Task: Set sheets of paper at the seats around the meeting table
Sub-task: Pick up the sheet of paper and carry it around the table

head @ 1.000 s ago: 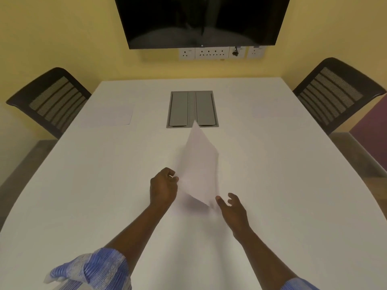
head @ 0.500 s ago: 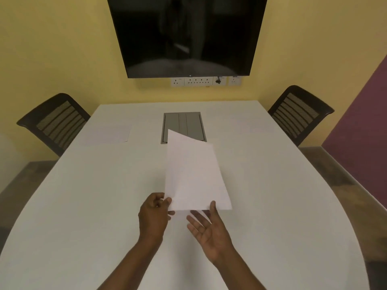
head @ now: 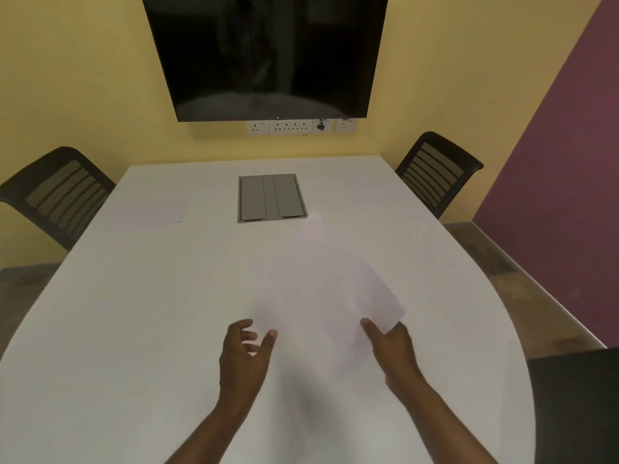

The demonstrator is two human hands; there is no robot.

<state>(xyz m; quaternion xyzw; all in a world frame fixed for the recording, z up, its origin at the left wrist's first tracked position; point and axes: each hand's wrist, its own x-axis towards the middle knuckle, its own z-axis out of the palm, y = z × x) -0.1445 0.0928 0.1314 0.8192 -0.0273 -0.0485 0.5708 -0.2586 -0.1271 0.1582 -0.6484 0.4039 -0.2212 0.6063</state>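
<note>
A white sheet of paper (head: 376, 298), blurred by motion, hangs tilted above the white meeting table (head: 160, 313). My right hand (head: 390, 346) pinches its near corner between thumb and fingers. My left hand (head: 246, 351) is beside it to the left, off the sheet, fingers spread and holding nothing. One sheet (head: 147, 214) lies flat at the far left seat by the left chair (head: 60, 195). Another faint sheet (head: 375, 195) lies at the far right seat by the right chair (head: 437, 172).
A grey cable box (head: 271, 197) is set into the table's far middle. A dark screen (head: 268, 55) and a row of wall sockets (head: 294, 126) hang on the yellow wall. A black chair (head: 576, 403) stands at the near right edge.
The sheet passed from my left hand to my right hand and swung to the right. My left hand let go and opened. The view rose and shifted right.
</note>
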